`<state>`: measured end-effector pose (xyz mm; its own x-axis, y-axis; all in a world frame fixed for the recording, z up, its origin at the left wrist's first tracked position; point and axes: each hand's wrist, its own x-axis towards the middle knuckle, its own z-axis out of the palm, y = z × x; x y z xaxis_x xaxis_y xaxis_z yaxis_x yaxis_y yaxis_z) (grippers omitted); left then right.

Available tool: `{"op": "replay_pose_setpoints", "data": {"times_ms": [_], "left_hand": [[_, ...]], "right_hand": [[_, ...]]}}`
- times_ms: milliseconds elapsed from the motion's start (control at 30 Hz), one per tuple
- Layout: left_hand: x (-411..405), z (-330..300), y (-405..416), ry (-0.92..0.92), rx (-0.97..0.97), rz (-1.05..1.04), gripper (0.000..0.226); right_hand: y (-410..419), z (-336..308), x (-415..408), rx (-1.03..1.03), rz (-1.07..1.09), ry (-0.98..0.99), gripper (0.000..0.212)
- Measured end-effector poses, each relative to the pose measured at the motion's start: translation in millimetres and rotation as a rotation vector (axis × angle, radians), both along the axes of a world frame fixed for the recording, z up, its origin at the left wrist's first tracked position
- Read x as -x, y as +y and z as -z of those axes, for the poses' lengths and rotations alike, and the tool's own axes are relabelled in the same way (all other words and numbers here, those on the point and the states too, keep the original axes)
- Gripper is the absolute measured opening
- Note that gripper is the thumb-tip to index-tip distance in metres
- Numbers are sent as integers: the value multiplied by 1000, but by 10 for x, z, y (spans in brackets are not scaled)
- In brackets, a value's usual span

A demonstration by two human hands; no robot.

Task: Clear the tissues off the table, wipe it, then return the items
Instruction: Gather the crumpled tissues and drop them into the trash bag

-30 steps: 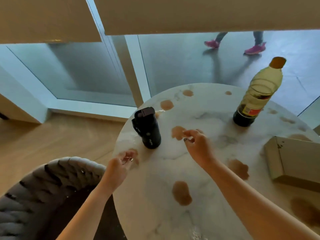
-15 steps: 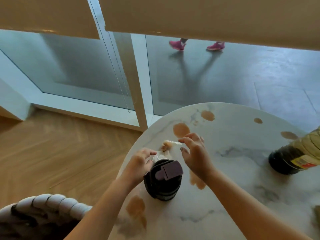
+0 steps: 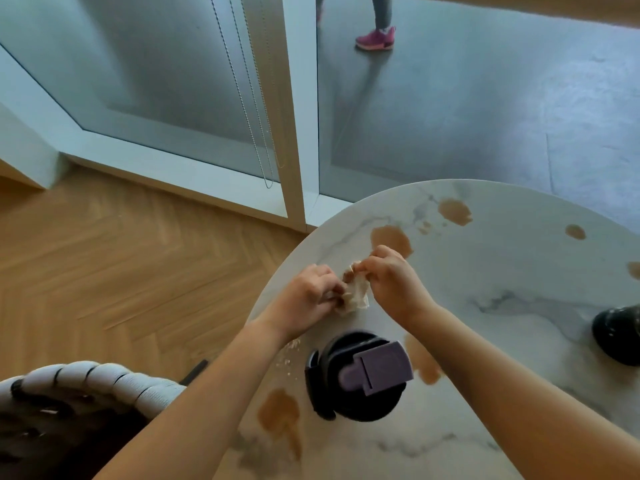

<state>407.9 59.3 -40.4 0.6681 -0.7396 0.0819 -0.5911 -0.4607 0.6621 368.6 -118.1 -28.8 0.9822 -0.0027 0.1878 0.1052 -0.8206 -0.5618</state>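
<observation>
A crumpled, brown-stained tissue (image 3: 356, 293) hangs between my two hands just above the left edge of the round marble table (image 3: 512, 258). My left hand (image 3: 306, 297) pinches its lower left side and my right hand (image 3: 394, 284) pinches its top. Brown spill patches (image 3: 391, 239) dot the tabletop. A black flask with a purple flip lid (image 3: 360, 374) stands upright just in front of my hands, between my forearms. Small tissue crumbs (image 3: 289, 355) lie left of the flask.
The dark base of a bottle (image 3: 618, 332) shows at the right edge. A grey woven chair (image 3: 79, 386) sits at the lower left, over wooden floor. Glass panels stand behind the table; a person's pink shoe (image 3: 375, 38) is outside.
My head has leaned forward over the table, so the flask is now below my hands. Both hands have come together on the tissue and lifted it off the tabletop.
</observation>
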Motion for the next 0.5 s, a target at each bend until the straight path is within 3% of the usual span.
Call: {"op": "replay_pose_setpoints", "data": {"times_ms": [133,267,367,433,500], "left_hand": [[71,-114,71,-22,-2,-32,11],[170,-174,2,-41,-78,43,30],[226,-212,-134,13,-194,89,14],[111,-180,-183,-8,-182,14,5],[-40,-167,-154,14,-195,-122,18]], "right_hand": [[-32,-116,139,-29,65,-55,21],[-126,-262,305,-73,104,-108,23],[-195,-368,457,-99,126,-151,25],[-226,-445,545,-104,132,-169,28],[-244,-509,573,-110,133,-180,30]]}}
